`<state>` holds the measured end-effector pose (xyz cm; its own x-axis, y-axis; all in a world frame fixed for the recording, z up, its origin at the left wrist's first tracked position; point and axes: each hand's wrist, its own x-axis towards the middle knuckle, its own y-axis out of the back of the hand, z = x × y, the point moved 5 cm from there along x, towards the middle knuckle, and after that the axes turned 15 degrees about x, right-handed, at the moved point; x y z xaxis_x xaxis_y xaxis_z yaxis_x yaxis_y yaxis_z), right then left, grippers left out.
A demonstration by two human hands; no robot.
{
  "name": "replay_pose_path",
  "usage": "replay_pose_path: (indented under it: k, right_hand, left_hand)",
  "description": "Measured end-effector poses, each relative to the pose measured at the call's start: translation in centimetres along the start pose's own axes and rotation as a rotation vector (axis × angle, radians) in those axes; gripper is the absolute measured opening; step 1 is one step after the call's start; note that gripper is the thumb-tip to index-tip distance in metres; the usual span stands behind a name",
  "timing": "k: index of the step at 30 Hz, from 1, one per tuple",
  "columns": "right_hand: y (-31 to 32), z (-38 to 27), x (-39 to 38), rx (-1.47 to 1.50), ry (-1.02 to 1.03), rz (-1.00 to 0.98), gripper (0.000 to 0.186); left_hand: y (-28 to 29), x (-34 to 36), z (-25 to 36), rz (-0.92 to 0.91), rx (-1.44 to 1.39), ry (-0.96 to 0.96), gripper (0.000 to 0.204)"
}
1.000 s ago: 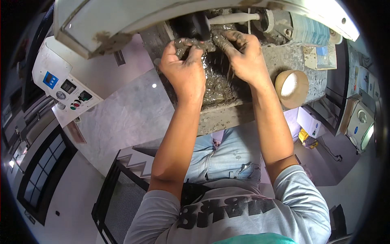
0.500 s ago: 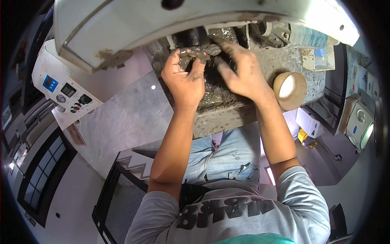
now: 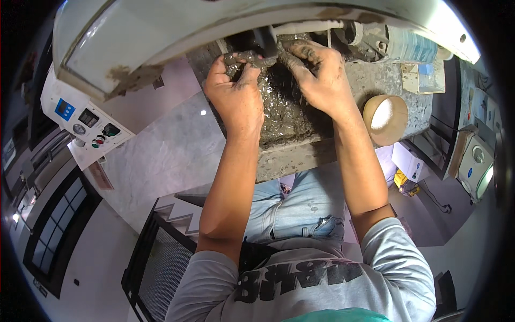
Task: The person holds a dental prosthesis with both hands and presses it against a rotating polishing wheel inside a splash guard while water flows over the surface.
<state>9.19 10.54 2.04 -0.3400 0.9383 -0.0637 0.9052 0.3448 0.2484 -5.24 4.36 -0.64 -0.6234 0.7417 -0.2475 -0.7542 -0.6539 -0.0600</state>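
Note:
My left hand [image 3: 235,99] pinches a small mud-coated piece [image 3: 264,63] between thumb and fingers. The piece looks curved, with a pinkish spot on it, but wet grey slurry hides its kind. Muddy fingers of my right hand [image 3: 326,80] are bent in at its right end and appear to grip it there. A dark wheel-like part [image 3: 265,42] comes down right against the piece, between my hands. Below lies a tray [image 3: 289,153] of wet grey slurry [image 3: 279,115].
A white curved hood [image 3: 161,37] overhangs my hands. To the right stand a tan bowl [image 3: 399,126] with white contents, a clear bluish bottle [image 3: 405,45] lying on its side and a small open box [image 3: 429,83]. A control panel [image 3: 88,121] is at left.
Both hands have moved slightly up and away from me, bringing the piece to the dark wheel-like part. My right hand, blurred before, has come in to the piece's right end.

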Motion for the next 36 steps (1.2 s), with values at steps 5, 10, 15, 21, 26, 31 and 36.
replay_pose_path:
  k: [5,10,15,21,26,31,36]
  right_hand:
    - [0.2,0.1,-0.6,0.024,0.043,0.016,0.024]
    - [-0.1,0.1,0.0,0.009,0.037,0.043,0.022]
    - [-0.5,-0.9,-1.9,-0.132,0.094,-0.104,0.036]
    - [-3.2,1.0,-7.8,-0.537,-0.027,-0.438,0.036]
    - [-0.5,0.5,-7.3,-0.432,-0.207,-0.57,0.039]
    - [1.8,-4.3,-4.1,0.15,0.201,-0.292,0.035]
    - [0.5,-3.3,-2.6,-0.054,0.424,-0.157,0.032]
  left_hand:
    - [0.0,-0.5,0.4,-0.002,0.074,-0.045,0.026]
    - [-0.1,0.0,0.6,-0.001,0.037,-0.018,0.025]
    - [1.7,-1.0,1.2,-0.042,0.293,-0.134,0.019]
    - [1.7,-2.6,1.2,-0.13,0.279,-0.213,0.019]
    - [1.5,-2.9,0.6,-0.162,0.274,-0.231,0.019]
    - [1.1,-2.9,0.4,-0.191,0.355,-0.309,0.02]
    - [0.7,-2.5,0.2,-0.134,0.125,-0.146,0.022]
